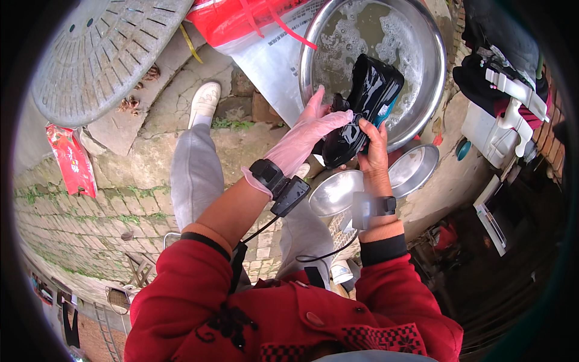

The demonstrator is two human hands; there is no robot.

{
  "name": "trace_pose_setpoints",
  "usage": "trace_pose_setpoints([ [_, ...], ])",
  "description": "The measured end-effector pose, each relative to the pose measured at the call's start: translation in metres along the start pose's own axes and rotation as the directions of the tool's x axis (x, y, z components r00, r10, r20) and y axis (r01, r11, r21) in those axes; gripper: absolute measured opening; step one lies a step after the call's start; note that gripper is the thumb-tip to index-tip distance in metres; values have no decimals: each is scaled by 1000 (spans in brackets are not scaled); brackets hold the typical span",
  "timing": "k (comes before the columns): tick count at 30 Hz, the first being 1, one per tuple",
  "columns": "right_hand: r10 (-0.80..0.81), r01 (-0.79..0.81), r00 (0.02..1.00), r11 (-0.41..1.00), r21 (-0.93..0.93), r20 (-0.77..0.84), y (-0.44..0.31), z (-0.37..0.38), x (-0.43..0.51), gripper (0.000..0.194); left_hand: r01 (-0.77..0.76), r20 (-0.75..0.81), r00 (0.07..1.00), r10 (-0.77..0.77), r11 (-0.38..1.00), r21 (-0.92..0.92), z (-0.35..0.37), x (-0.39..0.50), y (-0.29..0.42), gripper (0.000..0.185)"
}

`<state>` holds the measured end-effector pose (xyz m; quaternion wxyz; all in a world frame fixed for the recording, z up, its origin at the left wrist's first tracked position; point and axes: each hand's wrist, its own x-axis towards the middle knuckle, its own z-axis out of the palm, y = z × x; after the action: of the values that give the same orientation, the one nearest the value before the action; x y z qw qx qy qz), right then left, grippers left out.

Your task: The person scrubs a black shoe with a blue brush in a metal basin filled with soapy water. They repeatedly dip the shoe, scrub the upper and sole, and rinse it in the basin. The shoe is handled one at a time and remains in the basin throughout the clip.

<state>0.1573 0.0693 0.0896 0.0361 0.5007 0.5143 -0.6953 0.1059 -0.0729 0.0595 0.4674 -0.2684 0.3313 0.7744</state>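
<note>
A wet, glossy black boot (372,88), seemingly of rubber, is tilted over the near part of a metal basin (307,59). Dull, foamy water (368,27) fills the basin. My left hand (312,124), in a thin pink glove, grips the boot from the left with its fingers across the front. Bare, my right hand (375,147) holds the boot's right side, thumb on top; its other fingers are partly hidden. A teal patch (384,111) shows along the boot's right edge; whether it is the sole or a separate thing I cannot tell.
Two metal bowls (332,194) (418,169) sit below the basin. A red and white plastic sack (267,54) lies to its left. A grey slotted plastic seat (108,54) stands upper left, above a red packet (70,158). Clothes and white hangers (515,99) are at right.
</note>
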Motion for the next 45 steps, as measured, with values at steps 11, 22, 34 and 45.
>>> trace_pose_setpoints([
  [11,-60,75,993,985,-155,98,-19,-4,-3,60,-76,162,984,74,997,5,0,8,3,77],
  [22,-80,115,989,949,-293,127,-23,-10,19,64,-85,232,967,107,991,-105,0,11,4,63],
  [34,-395,65,915,347,-936,-83,51,4,153,86,65,-68,994,-84,967,-246,-18,9,10,43],
  [45,19,-63,985,963,-260,-169,22,-24,139,42,51,-28,998,-59,972,-227,-17,8,4,46],
])
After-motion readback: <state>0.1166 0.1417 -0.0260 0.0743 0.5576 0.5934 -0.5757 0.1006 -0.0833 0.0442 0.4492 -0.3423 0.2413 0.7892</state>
